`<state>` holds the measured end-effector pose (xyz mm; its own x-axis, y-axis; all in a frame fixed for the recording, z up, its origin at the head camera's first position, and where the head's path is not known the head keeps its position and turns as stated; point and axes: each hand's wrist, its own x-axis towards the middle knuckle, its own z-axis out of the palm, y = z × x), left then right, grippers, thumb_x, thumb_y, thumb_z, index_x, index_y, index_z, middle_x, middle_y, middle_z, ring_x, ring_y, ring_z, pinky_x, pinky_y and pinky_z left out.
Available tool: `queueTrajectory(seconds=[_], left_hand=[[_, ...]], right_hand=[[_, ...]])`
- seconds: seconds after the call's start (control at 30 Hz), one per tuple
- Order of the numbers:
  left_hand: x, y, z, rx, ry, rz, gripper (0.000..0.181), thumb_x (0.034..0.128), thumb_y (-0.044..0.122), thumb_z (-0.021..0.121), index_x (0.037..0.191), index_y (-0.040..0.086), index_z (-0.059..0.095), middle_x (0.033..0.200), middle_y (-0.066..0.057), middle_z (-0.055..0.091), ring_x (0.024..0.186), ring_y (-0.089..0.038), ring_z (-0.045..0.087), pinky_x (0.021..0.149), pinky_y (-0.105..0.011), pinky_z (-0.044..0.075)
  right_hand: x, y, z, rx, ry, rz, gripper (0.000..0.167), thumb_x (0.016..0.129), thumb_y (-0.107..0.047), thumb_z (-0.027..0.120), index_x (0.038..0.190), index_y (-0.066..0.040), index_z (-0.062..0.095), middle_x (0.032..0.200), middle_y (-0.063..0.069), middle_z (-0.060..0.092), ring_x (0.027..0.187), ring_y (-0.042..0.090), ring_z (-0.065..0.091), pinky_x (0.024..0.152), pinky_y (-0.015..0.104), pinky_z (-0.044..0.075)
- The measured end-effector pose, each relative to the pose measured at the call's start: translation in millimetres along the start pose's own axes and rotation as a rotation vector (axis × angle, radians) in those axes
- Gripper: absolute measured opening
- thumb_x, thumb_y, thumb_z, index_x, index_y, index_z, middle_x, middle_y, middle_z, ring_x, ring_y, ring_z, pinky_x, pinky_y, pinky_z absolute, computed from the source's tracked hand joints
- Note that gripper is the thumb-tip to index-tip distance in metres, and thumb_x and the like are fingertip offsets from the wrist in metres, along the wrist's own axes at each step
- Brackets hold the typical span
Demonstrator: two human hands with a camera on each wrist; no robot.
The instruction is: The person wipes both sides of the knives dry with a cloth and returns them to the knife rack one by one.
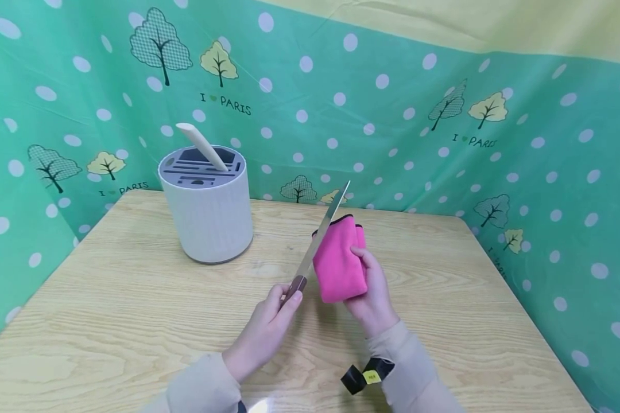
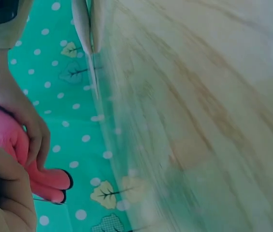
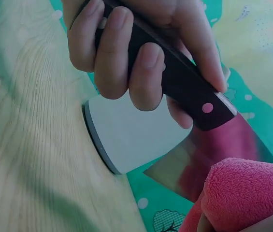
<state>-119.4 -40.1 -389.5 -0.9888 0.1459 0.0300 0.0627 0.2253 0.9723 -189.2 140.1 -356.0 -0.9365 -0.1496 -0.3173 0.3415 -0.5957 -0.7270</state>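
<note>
A kitchen knife (image 1: 317, 236) with a dark handle points up and away in the head view, its handle gripped by my left hand (image 1: 263, 332). My right hand (image 1: 373, 289) holds a folded pink cloth (image 1: 336, 264) with black edging, right beside the blade. In the right wrist view, left-hand fingers (image 3: 112, 53) wrap round the riveted black handle (image 3: 175, 72), and the broad blade (image 3: 182, 169) runs behind the cloth (image 3: 247, 193). The left wrist view has the cloth (image 2: 1, 125) between both hands; most of the knife is hidden there. Whether blade and cloth touch, I cannot tell.
A white round knife block (image 1: 206, 223) with a slotted grey top stands at the back left of the wooden table (image 1: 108, 298). One white handle (image 1: 201, 146) leans out of it. A green dotted curtain (image 1: 392, 132) hangs behind and at both sides.
</note>
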Motion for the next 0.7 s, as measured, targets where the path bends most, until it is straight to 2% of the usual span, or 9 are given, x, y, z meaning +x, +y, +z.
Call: queueTrajectory(seconds=[0.2,0.37,0.5,0.63,0.7], left_hand=[[-0.9,4.2,3.2,-0.032,-0.05,-0.002,0.037,0.1059,0.03,0.043,0.126,0.0,0.049,0.073,-0.003,0.048,0.058,-0.01,0.039,0.051,-0.025,0.035],[0.3,6.2,5.7,-0.032,-0.087,-0.013,0.041,0.1078,0.033,0.037,0.13,-0.001,0.044,0.072,-0.003,0.046,0.052,-0.009,0.039,0.044,-0.022,0.036],[1.0,7.5,7.5,-0.039,-0.09,-0.032,0.043,0.1078,0.038,0.036,0.129,0.001,0.043,0.064,-0.002,0.045,0.044,-0.011,0.04,0.037,-0.025,0.038],[3.5,9.4,9.8,-0.069,-0.061,-0.051,0.046,0.1063,0.042,0.039,0.129,0.002,0.044,0.063,-0.008,0.051,0.043,-0.015,0.047,0.038,-0.033,0.046],[5.1,10.2,10.1,-0.085,-0.039,-0.058,0.047,0.1055,0.043,0.041,0.129,0.002,0.045,0.067,-0.011,0.054,0.046,-0.018,0.051,0.042,-0.034,0.049]], right_hand=[[-0.5,-0.5,11.6,-0.062,0.003,-0.086,0.034,0.1,-0.025,0.045,0.134,-0.022,0.041,0.107,-0.008,0.059,0.093,0.009,0.057,0.083,0.024,0.047],[-2.1,0.2,18.3,-0.141,0.034,-0.152,0.039,0.099,-0.025,0.05,0.137,-0.02,0.045,0.112,-0.007,0.059,0.097,0.01,0.057,0.086,0.025,0.047],[-4.5,3.8,21.9,-0.236,0.023,-0.205,0.044,0.098,-0.026,0.052,0.141,-0.021,0.045,0.125,-0.001,0.054,0.107,0.014,0.055,0.091,0.028,0.047],[-7.6,11.7,26.6,-0.357,0.001,-0.263,0.042,0.099,-0.024,0.05,0.141,-0.018,0.048,0.124,0.003,0.055,0.105,0.015,0.057,0.088,0.03,0.049],[-9.8,16.6,28.9,-0.413,-0.002,-0.285,0.042,0.098,-0.024,0.051,0.139,-0.016,0.05,0.119,0.004,0.057,0.099,0.015,0.059,0.084,0.029,0.05]])
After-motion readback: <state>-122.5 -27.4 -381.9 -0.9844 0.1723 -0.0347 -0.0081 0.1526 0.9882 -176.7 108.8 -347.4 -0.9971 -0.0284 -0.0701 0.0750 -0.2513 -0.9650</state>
